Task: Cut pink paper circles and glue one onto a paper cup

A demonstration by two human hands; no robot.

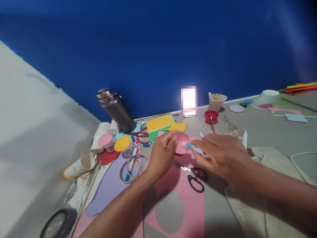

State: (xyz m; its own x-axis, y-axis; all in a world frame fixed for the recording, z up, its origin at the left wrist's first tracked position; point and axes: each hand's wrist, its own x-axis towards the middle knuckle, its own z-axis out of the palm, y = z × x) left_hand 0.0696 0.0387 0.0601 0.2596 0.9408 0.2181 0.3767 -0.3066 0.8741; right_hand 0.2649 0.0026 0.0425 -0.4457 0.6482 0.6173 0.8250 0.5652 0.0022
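My left hand (162,153) pinches the left edge of a round pink paper disc (182,140) between thumb and fingers, holding it above the table. In my right hand (221,157) is a slim white glue tube (193,147) with blue print, and its tip points left over the disc. Whether the tip touches the paper I cannot tell. Below both hands, black-handled scissors (196,178) lie on a pink paper sheet (195,211) that has a large round hole cut in it.
At left are paper cups with a pink top (105,140) and a yellow top (123,144), tape rings (128,172) and purple paper (106,185). Behind stand a dark flask (117,114), a red paint pot (211,116) and a patterned cup (216,103). Beige cloth (269,172) lies right.
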